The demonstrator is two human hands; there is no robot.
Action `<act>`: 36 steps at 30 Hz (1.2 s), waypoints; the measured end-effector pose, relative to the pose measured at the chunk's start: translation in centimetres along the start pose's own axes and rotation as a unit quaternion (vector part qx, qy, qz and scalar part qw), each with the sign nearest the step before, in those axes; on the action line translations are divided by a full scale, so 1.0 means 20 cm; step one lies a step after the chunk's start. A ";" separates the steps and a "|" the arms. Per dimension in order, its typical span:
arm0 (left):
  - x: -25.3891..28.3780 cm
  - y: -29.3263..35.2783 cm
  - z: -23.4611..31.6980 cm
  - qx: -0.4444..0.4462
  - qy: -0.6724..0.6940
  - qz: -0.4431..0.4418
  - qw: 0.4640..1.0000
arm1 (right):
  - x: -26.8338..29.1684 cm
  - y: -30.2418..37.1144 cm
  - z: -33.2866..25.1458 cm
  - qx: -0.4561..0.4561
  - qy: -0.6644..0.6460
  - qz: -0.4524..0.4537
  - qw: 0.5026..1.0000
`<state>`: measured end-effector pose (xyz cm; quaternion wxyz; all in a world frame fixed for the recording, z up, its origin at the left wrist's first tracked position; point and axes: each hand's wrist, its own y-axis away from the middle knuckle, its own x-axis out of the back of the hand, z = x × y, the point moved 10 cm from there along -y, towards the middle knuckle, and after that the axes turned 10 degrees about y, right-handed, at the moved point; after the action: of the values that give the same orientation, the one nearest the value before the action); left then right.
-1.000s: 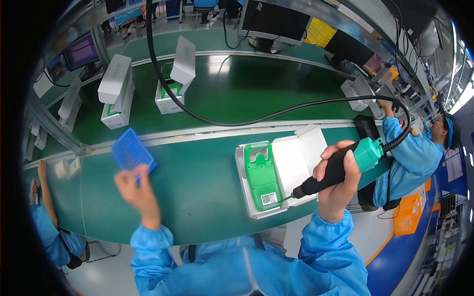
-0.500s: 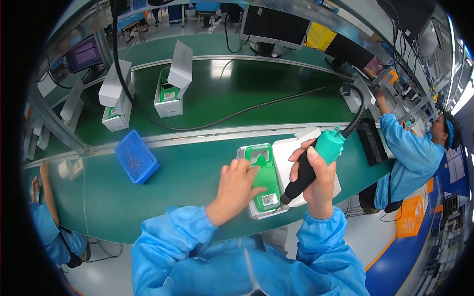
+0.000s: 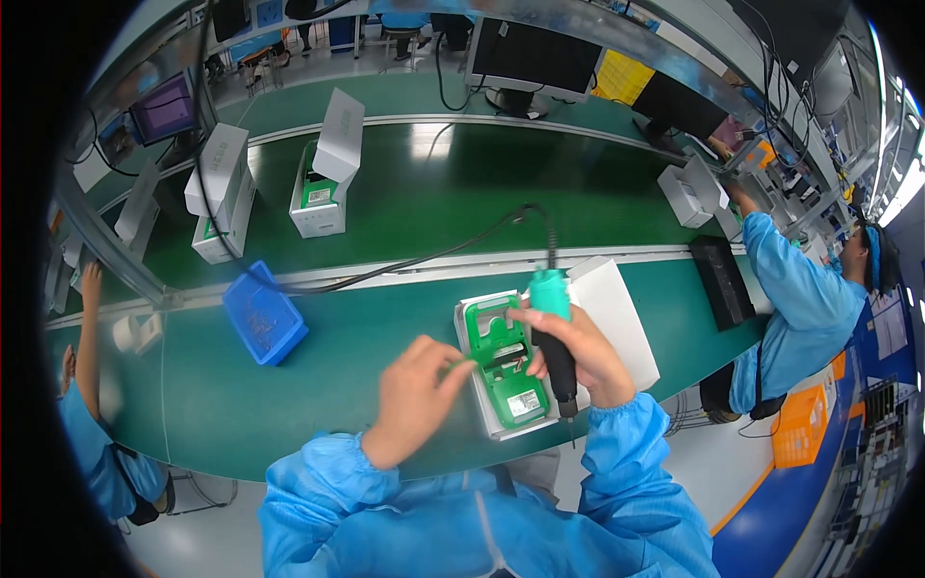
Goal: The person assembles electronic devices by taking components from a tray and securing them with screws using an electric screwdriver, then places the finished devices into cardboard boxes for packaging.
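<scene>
One cylindrical screwdriver (image 3: 550, 291) fills the right grip (image 3: 591, 353); left grip (image 3: 416, 390) pinches thin green plastic (image 3: 466, 364)

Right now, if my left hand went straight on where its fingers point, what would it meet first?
Most likely the green device in its white box, just right of your left hand; depth is unclear, it might pass above.

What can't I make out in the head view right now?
In the head view:
Left hand: blurred; whether its fingertips pinch anything is unclear.
Device: part of its right edge, behind the right hand and screwdriver.
Bit: too small to tell whether it holds anything.
Tray: its tiny contents, too small to identify.
Cable: upper end, cut off by the top edge.
</scene>
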<state>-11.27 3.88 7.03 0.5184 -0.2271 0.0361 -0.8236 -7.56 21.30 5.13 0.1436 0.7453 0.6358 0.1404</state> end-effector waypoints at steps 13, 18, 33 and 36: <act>-0.09 -0.22 -0.19 -0.004 0.046 -0.009 0.999 | 0.02 0.06 -0.06 0.114 -0.006 0.110 0.987; -0.07 -0.20 -0.06 0.001 0.024 0.026 0.999 | 0.09 0.08 0.00 0.081 0.043 0.108 0.990; -0.22 -0.26 -0.04 -0.222 -0.173 -0.081 0.956 | -0.04 0.28 0.02 0.100 -0.068 -0.008 0.993; -0.16 -0.56 -0.21 -0.201 -0.231 -0.052 0.951 | -0.01 0.24 0.13 0.080 -0.098 0.006 0.992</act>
<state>-21.30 11.09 5.59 0.4129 -0.5122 0.0679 -0.7500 -2.24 20.29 4.59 0.1439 0.7683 0.6235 0.0160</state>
